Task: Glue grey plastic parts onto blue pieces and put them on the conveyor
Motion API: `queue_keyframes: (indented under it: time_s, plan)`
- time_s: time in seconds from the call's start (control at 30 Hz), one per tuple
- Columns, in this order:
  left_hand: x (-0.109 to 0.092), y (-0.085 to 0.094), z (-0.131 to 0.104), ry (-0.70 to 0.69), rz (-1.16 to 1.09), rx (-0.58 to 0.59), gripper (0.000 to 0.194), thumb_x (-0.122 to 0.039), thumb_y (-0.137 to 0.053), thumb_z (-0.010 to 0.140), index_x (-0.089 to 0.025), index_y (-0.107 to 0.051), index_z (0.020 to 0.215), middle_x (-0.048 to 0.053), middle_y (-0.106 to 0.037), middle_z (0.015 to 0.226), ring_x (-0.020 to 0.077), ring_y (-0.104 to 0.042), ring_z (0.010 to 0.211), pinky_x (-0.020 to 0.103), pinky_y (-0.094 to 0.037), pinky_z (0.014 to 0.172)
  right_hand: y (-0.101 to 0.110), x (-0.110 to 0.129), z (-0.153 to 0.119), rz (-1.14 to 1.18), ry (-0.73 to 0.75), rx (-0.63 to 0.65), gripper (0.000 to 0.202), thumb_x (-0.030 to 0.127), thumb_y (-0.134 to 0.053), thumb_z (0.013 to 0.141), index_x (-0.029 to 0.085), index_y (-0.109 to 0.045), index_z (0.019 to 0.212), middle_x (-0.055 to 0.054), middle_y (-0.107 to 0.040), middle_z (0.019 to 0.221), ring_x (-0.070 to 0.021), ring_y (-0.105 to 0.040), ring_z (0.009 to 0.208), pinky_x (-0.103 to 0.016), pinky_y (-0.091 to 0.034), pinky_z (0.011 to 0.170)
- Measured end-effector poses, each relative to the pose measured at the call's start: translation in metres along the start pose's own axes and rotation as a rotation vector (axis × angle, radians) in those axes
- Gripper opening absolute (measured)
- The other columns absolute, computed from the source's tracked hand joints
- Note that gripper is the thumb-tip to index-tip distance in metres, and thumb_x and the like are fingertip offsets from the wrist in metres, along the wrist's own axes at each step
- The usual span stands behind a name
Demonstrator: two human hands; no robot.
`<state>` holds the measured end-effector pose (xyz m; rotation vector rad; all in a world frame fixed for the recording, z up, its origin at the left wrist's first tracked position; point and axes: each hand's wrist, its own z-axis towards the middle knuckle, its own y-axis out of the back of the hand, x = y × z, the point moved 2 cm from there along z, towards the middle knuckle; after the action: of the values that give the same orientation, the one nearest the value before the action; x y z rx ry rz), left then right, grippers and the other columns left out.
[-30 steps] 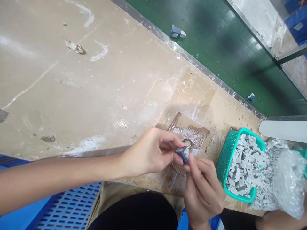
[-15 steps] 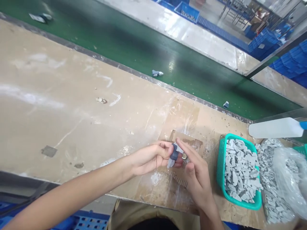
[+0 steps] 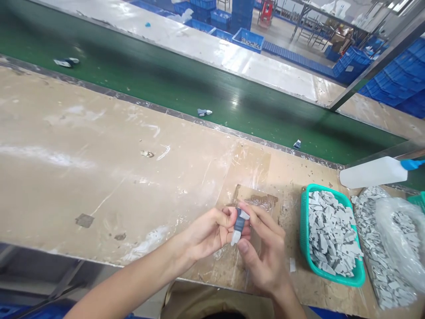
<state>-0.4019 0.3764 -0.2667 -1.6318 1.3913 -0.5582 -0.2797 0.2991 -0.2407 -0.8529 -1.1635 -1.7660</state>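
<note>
Two hands, left (image 3: pixel 207 230) and right (image 3: pixel 264 254), fingers pinching one grey-white part (image 3: pixel 237 225) above bench (image 3: pixel 99 168). Three similar parts already on belt (image 3: pixel 172 86); basket (image 3: pixel 303 235) still full of grey pieces.

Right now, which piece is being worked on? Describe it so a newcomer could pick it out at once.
Start at the teal basket of loose grey pieces on the worktable. To its left, the left hand and right hand meet. Pinched between them is a small dark-grey part with white ends, the only piece held above the table.
</note>
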Motion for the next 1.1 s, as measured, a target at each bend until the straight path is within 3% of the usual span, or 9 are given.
queue_keyframes:
  time_s: [0.13,0.3,0.53,0.63,0.77,0.87,0.97,1.1]
  plan:
    - [-0.007,-0.001,-0.004,0.032,0.001,-0.001,0.012,-0.006,-0.077,0.071,-0.007,-0.071,0.081,0.007,-0.073,0.075,0.014,-0.071,0.067,0.023,-0.058,0.069,0.007,-0.006,0.006,0.079,-0.07,0.117,0.053,0.053,-0.041,0.102,0.024,-0.052,0.145,-0.011,-0.061,0.139,-0.0249,-0.061,0.125,-0.042,-0.054,0.103]
    - [-0.01,-0.004,-0.008,0.015,-0.003,-0.032,0.01,-0.006,-0.075,0.077,-0.007,-0.07,0.085,0.008,-0.074,0.08,0.0137,-0.072,0.074,0.023,-0.058,0.078,0.011,-0.014,0.004,0.166,-0.064,0.003,0.046,0.048,-0.039,0.103,0.027,-0.058,0.139,-0.008,-0.062,0.14,-0.0259,-0.058,0.13,-0.046,-0.051,0.107]
    - [0.001,-0.007,-0.002,0.004,0.045,-0.061,0.017,0.0,-0.078,0.061,-0.006,-0.072,0.076,0.008,-0.071,0.073,0.0149,-0.069,0.066,0.023,-0.055,0.066,0.007,-0.014,-0.004,0.169,-0.035,-0.024,0.037,0.046,-0.05,0.098,0.023,-0.065,0.123,-0.009,-0.07,0.123,-0.0255,-0.064,0.121,-0.04,-0.053,0.103]
    - [0.005,-0.009,-0.002,0.018,0.087,-0.09,0.017,-0.004,-0.081,0.059,-0.007,-0.073,0.074,0.008,-0.071,0.072,0.0152,-0.068,0.063,0.024,-0.055,0.065,0.005,-0.016,-0.007,0.255,-0.027,-0.078,0.032,0.043,-0.054,0.094,0.024,-0.066,0.117,-0.009,-0.071,0.12,-0.027,-0.065,0.118,-0.044,-0.053,0.102]
    - [0.008,-0.013,-0.003,-0.01,0.19,-0.024,0.022,-0.008,-0.081,0.057,-0.01,-0.074,0.078,0.005,-0.069,0.071,0.0144,-0.066,0.061,0.026,-0.055,0.066,0.004,-0.015,-0.01,0.342,-0.009,-0.095,0.031,0.043,-0.058,0.089,0.024,-0.068,0.112,-0.009,-0.072,0.118,-0.0296,-0.065,0.119,-0.049,-0.05,0.105]
    - [0.007,-0.014,-0.002,-0.107,0.377,0.011,0.03,-0.01,-0.079,0.059,-0.013,-0.073,0.088,0.005,-0.072,0.079,0.0153,-0.067,0.068,0.026,-0.053,0.068,0.009,-0.013,-0.009,0.323,0.034,-0.073,0.028,0.043,-0.055,0.092,0.024,-0.071,0.107,-0.008,-0.075,0.112,-0.0289,-0.067,0.115,-0.051,-0.049,0.107]
    - [-0.003,-0.014,-0.003,-0.301,0.659,-0.012,0.025,-0.007,-0.077,0.064,-0.016,-0.068,0.085,0.003,-0.073,0.078,0.0155,-0.067,0.075,0.025,-0.049,0.072,0.015,-0.017,-0.01,0.203,0.075,-0.063,0.034,0.041,-0.05,0.095,0.023,-0.069,0.117,-0.008,-0.072,0.121,-0.0298,-0.065,0.121,-0.055,-0.044,0.112]
    - [-0.023,-0.013,-0.01,-0.57,1.071,-0.127,0.018,-0.004,-0.064,0.073,-0.017,-0.069,0.085,0.002,-0.073,0.081,0.0161,-0.066,0.08,0.028,-0.049,0.077,0.035,-0.035,-0.029,0.097,0.131,-0.349,0.041,0.033,-0.047,0.094,0.02,-0.065,0.129,-0.011,-0.066,0.134,-0.0337,-0.058,0.13,-0.055,-0.046,0.11]
